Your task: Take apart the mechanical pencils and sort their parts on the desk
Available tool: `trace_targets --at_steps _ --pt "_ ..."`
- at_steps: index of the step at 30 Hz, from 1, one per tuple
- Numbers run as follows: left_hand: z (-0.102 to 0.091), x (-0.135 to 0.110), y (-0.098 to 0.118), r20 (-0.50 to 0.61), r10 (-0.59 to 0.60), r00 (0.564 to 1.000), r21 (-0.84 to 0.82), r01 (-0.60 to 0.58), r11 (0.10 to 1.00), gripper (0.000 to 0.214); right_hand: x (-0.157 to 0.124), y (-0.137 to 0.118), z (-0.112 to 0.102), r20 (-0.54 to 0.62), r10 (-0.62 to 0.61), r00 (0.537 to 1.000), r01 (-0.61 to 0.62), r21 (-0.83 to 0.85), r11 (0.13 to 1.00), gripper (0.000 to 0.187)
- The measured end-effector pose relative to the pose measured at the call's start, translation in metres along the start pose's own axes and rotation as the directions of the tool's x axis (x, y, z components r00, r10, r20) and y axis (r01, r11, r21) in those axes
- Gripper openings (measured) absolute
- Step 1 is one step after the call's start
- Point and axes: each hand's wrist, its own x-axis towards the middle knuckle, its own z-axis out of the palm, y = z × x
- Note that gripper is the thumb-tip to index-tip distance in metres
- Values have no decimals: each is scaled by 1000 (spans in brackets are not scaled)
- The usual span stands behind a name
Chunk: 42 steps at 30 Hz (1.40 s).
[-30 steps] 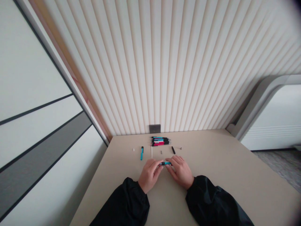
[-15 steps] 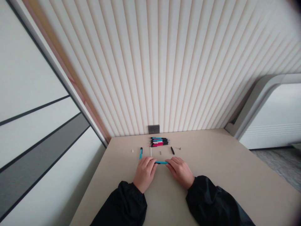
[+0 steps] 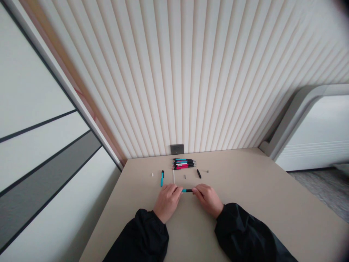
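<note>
Between my two hands a blue and black pen (image 3: 187,190) lies level, just above or on the table. My left hand (image 3: 168,199) pinches its blue end, and the fingers of my right hand (image 3: 207,198) close on its black end; both tips are hidden. Beyond my left hand lie a blue pen barrel (image 3: 162,178) with a black top and a thin white refill (image 3: 173,177). A tiny metal piece (image 3: 185,177), perhaps a spring, rests past the pen. Farther right are a black grip piece (image 3: 199,174) and a small metal tip (image 3: 207,171).
A row of several blue, red and black pens (image 3: 184,164) lies near the back edge of the beige table (image 3: 240,182). A small white piece (image 3: 152,174) is at the left. Behind stands a ribbed pale wall with a dark socket box (image 3: 177,149).
More of the held pen's black part now shows by my right hand, where mostly blue showed before. Both hands stay nearly in place; the view has shifted slightly.
</note>
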Motion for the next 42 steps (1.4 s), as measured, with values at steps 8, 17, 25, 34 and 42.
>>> trace_targets --at_steps 8,17,25,34,42 --pt "-1 -2 3 77 -19 997 -32 22 999 19 2 -1 0 -73 -78 994 81 32 996 16" --pt "-4 0 6 46 -52 998 -23 53 998 20 -1 -3 -1 -29 3 1000 -2 42 999 21" --pt "-4 -1 6 39 -65 997 -5 65 998 19 0 -2 1 -38 3 999 0 84 996 18" --pt "-6 -1 8 71 -74 995 6 74 997 20 1 -2 2 -12 -41 999 42 90 995 18" --pt "-7 0 8 71 -77 994 -7 78 997 20 1 -4 1 -26 -21 999 23 100 995 18"
